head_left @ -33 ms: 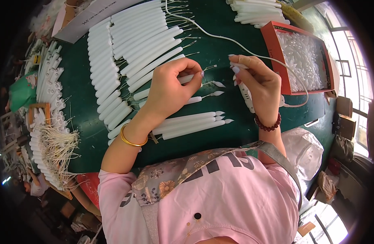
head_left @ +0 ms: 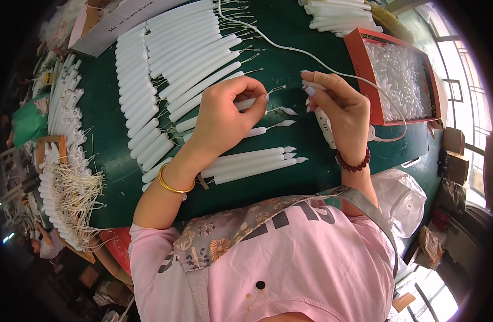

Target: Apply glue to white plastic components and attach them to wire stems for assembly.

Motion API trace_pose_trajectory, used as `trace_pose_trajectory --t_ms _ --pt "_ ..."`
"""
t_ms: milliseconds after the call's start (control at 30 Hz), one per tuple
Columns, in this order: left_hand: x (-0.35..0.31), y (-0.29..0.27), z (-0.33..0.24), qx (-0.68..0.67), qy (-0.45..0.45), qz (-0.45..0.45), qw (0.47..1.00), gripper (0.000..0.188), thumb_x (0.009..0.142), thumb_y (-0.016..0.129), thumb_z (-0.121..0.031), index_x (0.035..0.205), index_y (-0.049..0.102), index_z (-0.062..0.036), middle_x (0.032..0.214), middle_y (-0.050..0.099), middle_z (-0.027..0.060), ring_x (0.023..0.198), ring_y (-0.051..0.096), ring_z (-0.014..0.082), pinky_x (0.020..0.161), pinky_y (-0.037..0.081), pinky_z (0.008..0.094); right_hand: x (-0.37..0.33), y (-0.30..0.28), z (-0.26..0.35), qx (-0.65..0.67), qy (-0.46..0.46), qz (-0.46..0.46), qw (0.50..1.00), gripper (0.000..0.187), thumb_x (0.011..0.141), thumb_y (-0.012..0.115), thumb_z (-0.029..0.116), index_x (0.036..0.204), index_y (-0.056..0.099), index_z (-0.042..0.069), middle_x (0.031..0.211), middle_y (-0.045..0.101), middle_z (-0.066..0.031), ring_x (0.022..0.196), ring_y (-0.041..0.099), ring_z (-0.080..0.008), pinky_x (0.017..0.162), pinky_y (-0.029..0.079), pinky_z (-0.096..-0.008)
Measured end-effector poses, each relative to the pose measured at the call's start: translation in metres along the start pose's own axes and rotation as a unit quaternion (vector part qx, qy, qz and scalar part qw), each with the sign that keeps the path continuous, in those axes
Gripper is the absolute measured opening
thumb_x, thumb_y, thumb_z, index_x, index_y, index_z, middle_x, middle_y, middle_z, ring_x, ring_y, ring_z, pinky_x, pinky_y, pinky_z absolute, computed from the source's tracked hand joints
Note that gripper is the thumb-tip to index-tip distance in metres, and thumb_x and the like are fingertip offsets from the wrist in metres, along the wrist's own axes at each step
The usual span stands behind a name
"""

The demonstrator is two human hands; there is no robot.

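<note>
My left hand (head_left: 222,110) is closed, thumb and forefinger pinching the end of a white LED candle stick (head_left: 246,103). Thin wires with a tiny LED (head_left: 278,88) poke out past those fingertips. To the right, my right hand (head_left: 340,110) is closed in a pinch on a small white piece (head_left: 314,86), mostly covered by the fingers. A white power strip (head_left: 325,129) lies partly beneath that hand. Closer to me are candle sticks with pointed flame-shaped tips (head_left: 295,160), and two more such tips (head_left: 288,111) lie just beside my left hand.
Rows of white candle sticks (head_left: 182,37) with wire ends cover the green table's (head_left: 246,196) left side. A red box (head_left: 359,75) of clear flame tips stands at right. A white cable (head_left: 305,52) crosses the back. More sticks (head_left: 343,16) are piled far right; wired sticks (head_left: 58,198) fill the left.
</note>
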State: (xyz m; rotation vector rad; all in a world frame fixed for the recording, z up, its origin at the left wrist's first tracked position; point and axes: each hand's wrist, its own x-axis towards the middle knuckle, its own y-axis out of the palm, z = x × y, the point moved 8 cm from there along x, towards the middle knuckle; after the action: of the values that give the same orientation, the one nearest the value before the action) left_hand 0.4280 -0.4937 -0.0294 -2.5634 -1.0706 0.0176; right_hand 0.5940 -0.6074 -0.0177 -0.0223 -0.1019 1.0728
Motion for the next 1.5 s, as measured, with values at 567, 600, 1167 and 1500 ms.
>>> trace_pose_trajectory --t_ms 567,600,1167,1500 --pt "-0.003 0.001 0.0 -0.004 0.008 0.015 1.0 0.007 0.088 0.074 -0.002 0.094 0.071 0.0013 0.083 0.074 0.0109 0.077 0.074 0.0182 0.071 0.06 0.0279 0.013 0.019 -0.025 0.006 0.132 0.108 0.985 0.023 0.105 0.062 0.007 0.12 0.075 -0.004 0.084 0.069 -0.004 0.068 0.059 -0.0065 0.063 0.051 -0.0207" --pt "-0.003 0.001 0.0 -0.003 0.017 0.012 1.0 0.008 0.088 0.074 -0.001 0.095 0.072 0.0013 0.084 0.074 0.0114 0.077 0.074 0.0191 0.071 0.06 0.0284 0.013 0.021 -0.025 -0.013 0.131 0.121 0.984 0.023 0.105 0.061 0.008 0.121 0.075 -0.004 0.082 0.067 -0.0026 0.068 0.058 -0.0059 0.062 0.049 -0.0202" --pt "0.001 -0.001 0.002 0.214 0.133 -0.034 0.967 0.01 0.083 0.08 -0.011 0.088 0.075 -0.0039 0.086 0.071 0.0076 0.081 0.067 0.0278 0.07 0.055 0.038 -0.032 -0.049 0.025 -0.466 -0.084 0.099 0.875 0.05 0.089 0.06 -0.014 0.135 0.065 0.003 0.13 0.063 -0.0167 0.113 0.066 -0.0341 0.095 0.055 -0.0388" --pt "0.012 -0.014 0.025 0.365 0.109 -0.075 0.922 0.019 0.085 0.081 -0.013 0.101 0.073 -0.0037 0.099 0.068 0.0093 0.091 0.066 0.0291 0.076 0.056 0.0407 -0.073 -0.072 -0.003 -0.612 -0.099 0.149 0.771 0.065 0.072 0.064 -0.014 0.132 0.066 0.01 0.124 0.062 -0.0146 0.115 0.063 -0.0352 0.099 0.054 -0.0448"
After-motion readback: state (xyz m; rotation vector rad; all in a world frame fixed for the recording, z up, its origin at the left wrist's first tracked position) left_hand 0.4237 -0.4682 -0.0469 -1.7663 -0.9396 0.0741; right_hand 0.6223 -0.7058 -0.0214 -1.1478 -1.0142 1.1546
